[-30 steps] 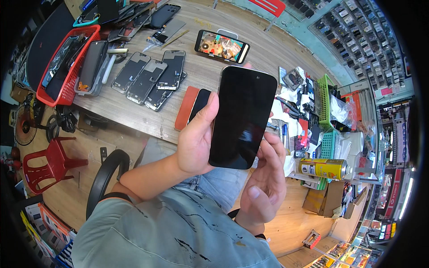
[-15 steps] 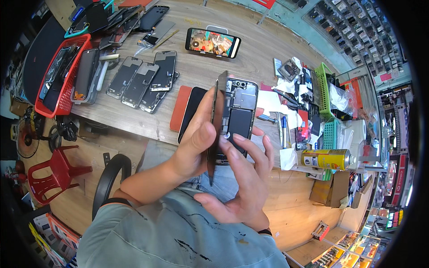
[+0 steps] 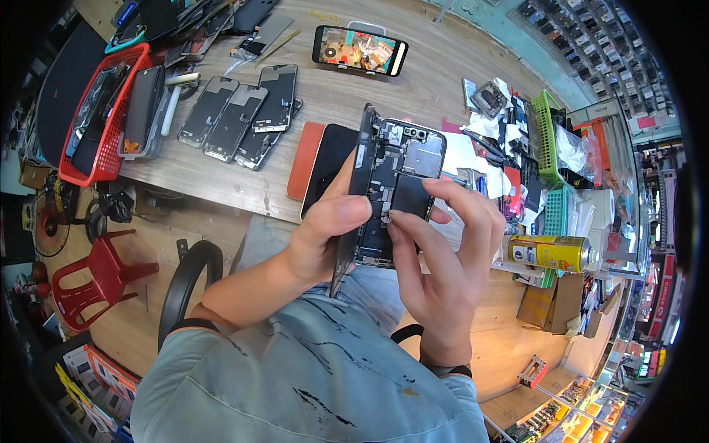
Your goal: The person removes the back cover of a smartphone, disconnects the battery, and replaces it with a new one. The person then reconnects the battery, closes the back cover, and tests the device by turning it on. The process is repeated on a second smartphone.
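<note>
An opened smartphone [image 3: 415,193] is held over the table's near edge, its battery and circuit boards exposed. Along its left side the screen panel [image 3: 361,164] stands almost edge-on, swung up from the body. My left hand [image 3: 323,227] grips the phone from the left, with the thumb on the screen panel and the fingers mostly hidden behind. My right hand [image 3: 449,255] has thumb and index fingertips pinched together over the inside, beside the battery's lower left. Whatever sits between those fingertips is too small to make out.
Behind my left hand lie a black-screened phone [image 3: 330,159] and a red-orange case [image 3: 304,161]. Several loose screen panels [image 3: 236,122] are further left, near a red basket [image 3: 111,136]. A propped phone [image 3: 360,50] stands at the back. A yellow spray can [image 3: 550,252] lies right, beyond scattered tools and papers.
The opened phone has turned, showing more of its inside, and shifted slightly right in the view. My right hand's spread fingers have come together in a pinch over the boards.
</note>
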{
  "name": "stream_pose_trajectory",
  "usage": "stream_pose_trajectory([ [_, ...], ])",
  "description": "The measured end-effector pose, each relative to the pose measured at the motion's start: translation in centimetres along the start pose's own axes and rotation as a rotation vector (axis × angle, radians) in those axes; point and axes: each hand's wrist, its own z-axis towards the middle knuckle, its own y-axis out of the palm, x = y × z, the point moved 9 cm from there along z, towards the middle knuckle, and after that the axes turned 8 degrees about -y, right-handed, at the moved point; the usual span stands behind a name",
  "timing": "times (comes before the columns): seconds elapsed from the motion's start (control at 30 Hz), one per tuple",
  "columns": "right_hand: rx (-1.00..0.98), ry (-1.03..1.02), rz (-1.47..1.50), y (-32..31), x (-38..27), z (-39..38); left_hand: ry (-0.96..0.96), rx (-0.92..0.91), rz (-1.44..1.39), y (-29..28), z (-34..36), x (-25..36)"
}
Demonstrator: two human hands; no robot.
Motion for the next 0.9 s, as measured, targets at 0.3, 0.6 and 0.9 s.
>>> stream_pose_trajectory([
  [0.3,-0.061,-0.136,-0.213,0.1,-1.8,0.1,0.03,0.012,0.127,0.2,0.4,-0.1],
  [0.6,-0.124,-0.078,-0.116,0.2,-1.5,0.7,0.021,0.002,0.128,0.5,0.1,-0.2],
  [0.9,-0.316,0.055,0.188,0.9,0.2,3.3,-0.029,0.023,0.16,0.4,-0.3,-0.1],
])
